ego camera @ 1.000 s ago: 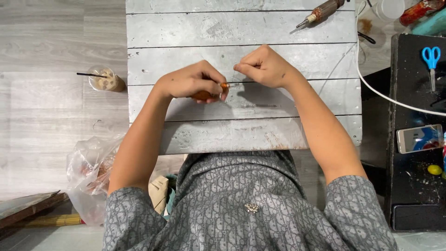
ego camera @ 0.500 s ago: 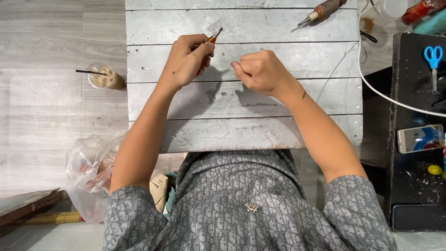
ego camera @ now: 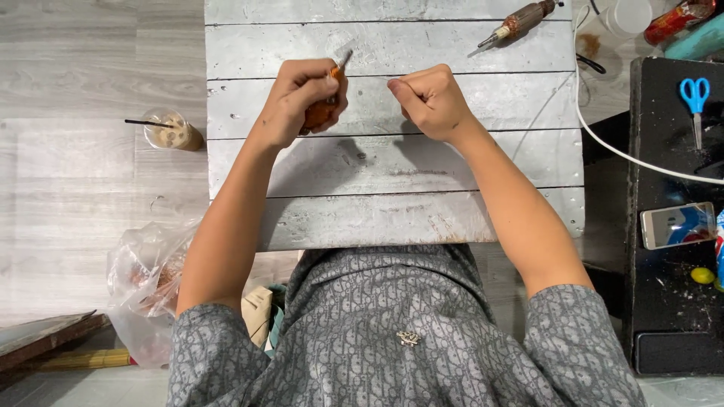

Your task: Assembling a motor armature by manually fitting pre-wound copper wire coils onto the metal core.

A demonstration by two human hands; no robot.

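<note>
The left hand [ego camera: 302, 102] is curled shut around a small copper-wound motor armature [ego camera: 320, 113], its reddish-brown winding showing below the fingers and its thin metal shaft poking out up and to the right, past the thumb; the long axis of the piece runs on a slant, from lower left inside the fist to upper right at the shaft tip, so the free end points away from the body and a little toward the other hand; the right hand [ego camera: 430, 98] rests just beside it on the grey plank tabletop [ego camera: 392, 218], fingers folded into a loose fist with thumb and forefinger pinched together, but whether they pinch a wire or anything else is too fine to tell; the two hands stand near each other yet apart, with bare board between them, and the left is plainly the nearer to the armature since it holds it; a second, larger armature [ego camera: 520, 21] lies untouched at the far edge of the table, well apart from both hands; off the table, an iced drink cup [ego camera: 172, 132] sits to the left, and blue scissors [ego camera: 694, 94] and a phone [ego camera: 677, 224] lie on the dark surface to the right
</note>
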